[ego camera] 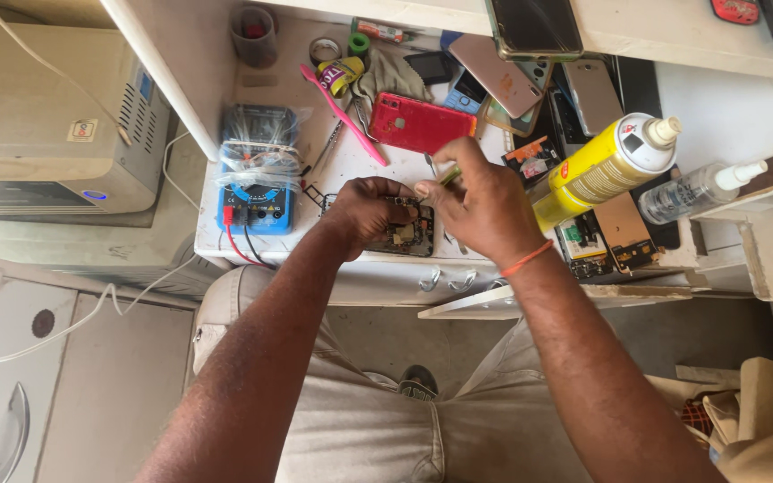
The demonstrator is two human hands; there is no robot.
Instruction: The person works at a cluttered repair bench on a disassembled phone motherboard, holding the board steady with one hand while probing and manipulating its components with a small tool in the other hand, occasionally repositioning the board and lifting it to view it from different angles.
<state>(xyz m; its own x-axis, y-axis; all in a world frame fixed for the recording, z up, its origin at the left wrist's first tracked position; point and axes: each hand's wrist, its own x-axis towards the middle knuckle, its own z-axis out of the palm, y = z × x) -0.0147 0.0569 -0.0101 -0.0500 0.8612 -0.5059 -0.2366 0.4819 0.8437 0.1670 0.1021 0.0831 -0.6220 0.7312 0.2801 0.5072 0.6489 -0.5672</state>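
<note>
At the centre of the frame an opened phone with exposed circuit board [407,234] lies on the near edge of a white workbench [360,161], with the left hand [364,213] closed around its left end and the right hand [485,207] pinching a thin yellow-green tool [448,175] whose tip, hidden by fingers, points at the board. Doing this well likely means a firm left grip and small, light tool strokes. Around it sit a blue multimeter [257,192] left, a red phone [418,122] and pink toothbrush [340,113] above, a yellow spray can [606,165] right.
</note>
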